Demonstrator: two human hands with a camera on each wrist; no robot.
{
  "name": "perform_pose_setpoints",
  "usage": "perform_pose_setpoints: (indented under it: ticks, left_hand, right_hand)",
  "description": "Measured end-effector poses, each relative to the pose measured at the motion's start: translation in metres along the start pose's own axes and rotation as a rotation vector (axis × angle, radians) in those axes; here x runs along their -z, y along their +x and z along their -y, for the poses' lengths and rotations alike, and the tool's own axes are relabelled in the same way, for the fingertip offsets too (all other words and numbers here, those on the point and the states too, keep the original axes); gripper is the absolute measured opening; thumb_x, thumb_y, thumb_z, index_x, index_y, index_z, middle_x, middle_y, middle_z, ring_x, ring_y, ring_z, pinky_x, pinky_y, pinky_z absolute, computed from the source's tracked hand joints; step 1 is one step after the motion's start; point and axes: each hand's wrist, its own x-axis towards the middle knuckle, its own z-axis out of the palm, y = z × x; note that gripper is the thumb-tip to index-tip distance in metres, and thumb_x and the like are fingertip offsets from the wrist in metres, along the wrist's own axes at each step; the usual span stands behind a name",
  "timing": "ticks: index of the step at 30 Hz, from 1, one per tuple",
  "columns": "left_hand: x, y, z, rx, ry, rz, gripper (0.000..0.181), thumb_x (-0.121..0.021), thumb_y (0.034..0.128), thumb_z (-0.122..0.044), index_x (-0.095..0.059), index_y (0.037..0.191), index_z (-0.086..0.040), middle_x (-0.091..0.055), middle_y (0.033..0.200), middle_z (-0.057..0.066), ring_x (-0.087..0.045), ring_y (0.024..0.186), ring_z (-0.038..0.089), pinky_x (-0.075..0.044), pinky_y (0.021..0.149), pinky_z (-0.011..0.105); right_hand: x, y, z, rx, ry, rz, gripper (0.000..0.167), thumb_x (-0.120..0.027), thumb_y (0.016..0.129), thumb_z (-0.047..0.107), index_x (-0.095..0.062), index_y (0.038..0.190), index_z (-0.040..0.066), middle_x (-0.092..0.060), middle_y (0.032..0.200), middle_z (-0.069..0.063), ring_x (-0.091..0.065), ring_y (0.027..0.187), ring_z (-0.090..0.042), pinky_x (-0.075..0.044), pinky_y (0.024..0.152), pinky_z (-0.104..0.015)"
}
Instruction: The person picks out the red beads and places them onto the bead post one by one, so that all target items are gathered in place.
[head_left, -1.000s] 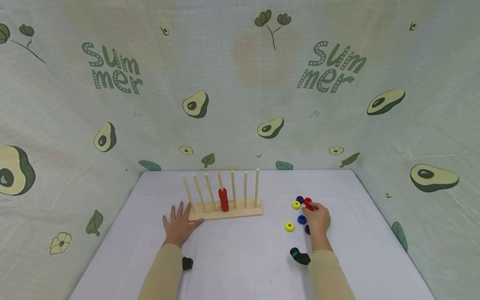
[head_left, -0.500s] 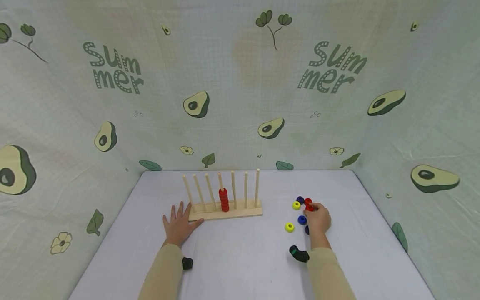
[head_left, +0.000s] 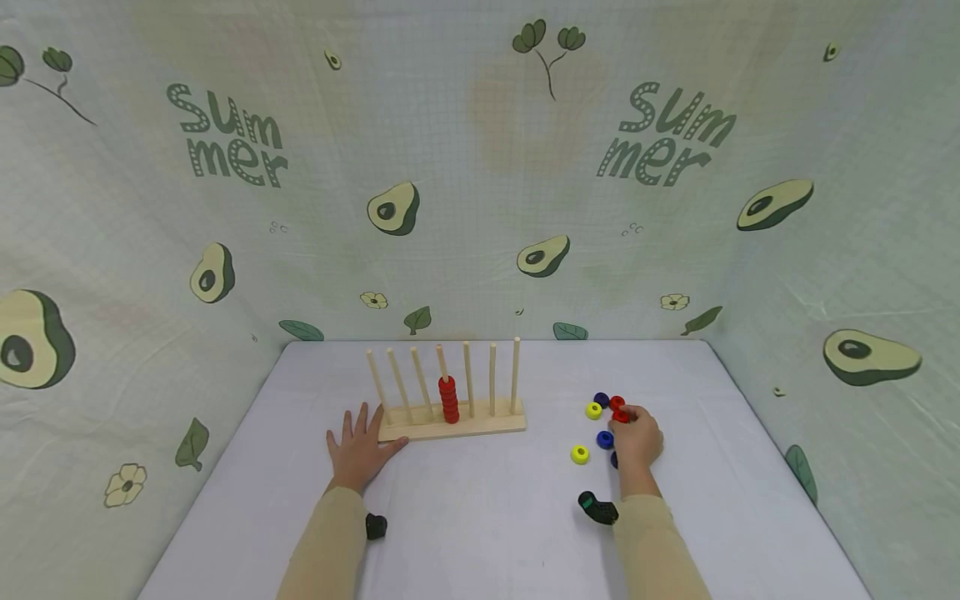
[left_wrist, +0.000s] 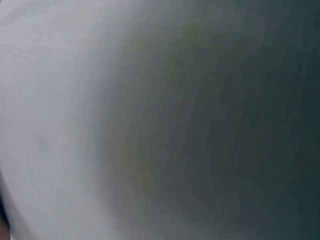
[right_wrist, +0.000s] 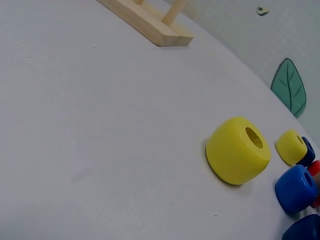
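With fingers spread, my left hand [head_left: 358, 457] lies flat on the table, its thumb and index finger at the left end of a wooden peg rack [head_left: 480, 426]. One middle peg carries a stack of several red beads [head_left: 449, 402]; the other pegs are bare. At the right, my right hand [head_left: 639, 437] pinches a red bead [head_left: 620, 416] low over the table. Another red bead [head_left: 617, 402] sits just beyond it. Only a sliver of the right fingers shows at the right wrist view's edge. The left wrist view is mostly a dark blur.
Around the right hand lie a near yellow bead [right_wrist: 237, 151], a farther yellow bead [head_left: 594, 410], a blue bead [right_wrist: 296, 190], a dark blue bead [head_left: 602, 400] and another, partly hidden dark blue bead [head_left: 615, 459]. A printed cloth wall [head_left: 465, 250] stands behind the white table [head_left: 487, 517].
My right hand's fingers have closed in slightly on the red bead, moving a little to the right. The left hand and the rack have stayed put.
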Motion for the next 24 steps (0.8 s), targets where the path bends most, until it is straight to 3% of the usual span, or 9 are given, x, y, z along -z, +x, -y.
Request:
perform_pose_setpoints:
  ticks: [10,19,24]
  left_hand:
    - [0.001,-0.001,-0.001,0.001,0.0,-0.004,0.1,-0.052,0.0809,-0.077,-0.03,0.153,-0.011,-0.016,0.159,0.023,-0.004,0.143,0.049,0.004,0.104,0.074]
    - [0.003,-0.002,-0.002,0.001,0.001,-0.009,0.099,-0.054,0.0808,-0.076,-0.031,0.153,-0.011,-0.018,0.158,0.022,-0.006,0.143,0.049,0.002,0.104,0.074]
    - [0.001,-0.001,-0.002,-0.004,0.003,-0.013,0.1,-0.052,0.0804,-0.077,-0.031,0.153,-0.012,-0.018,0.158,0.022,-0.006,0.143,0.049,0.002,0.104,0.074]
  right_hand:
    - [0.008,-0.002,0.007,-0.054,0.066,0.066,0.031,-0.066,0.09,0.003,-0.061,0.121,0.0,-0.057,0.124,-0.025,-0.048,0.112,-0.042,-0.042,0.099,-0.054]
    - [0.012,-0.009,0.019,-0.054,0.117,0.119,0.034,-0.067,0.09,0.007,-0.061,0.123,0.001,-0.055,0.126,-0.023,-0.048,0.113,-0.041,-0.043,0.099,-0.053]
    - [0.013,-0.016,0.03,-0.018,0.143,0.115,0.032,-0.067,0.09,0.007,-0.062,0.121,0.001,-0.057,0.121,-0.022,-0.05,0.105,-0.038,-0.049,0.089,-0.049]
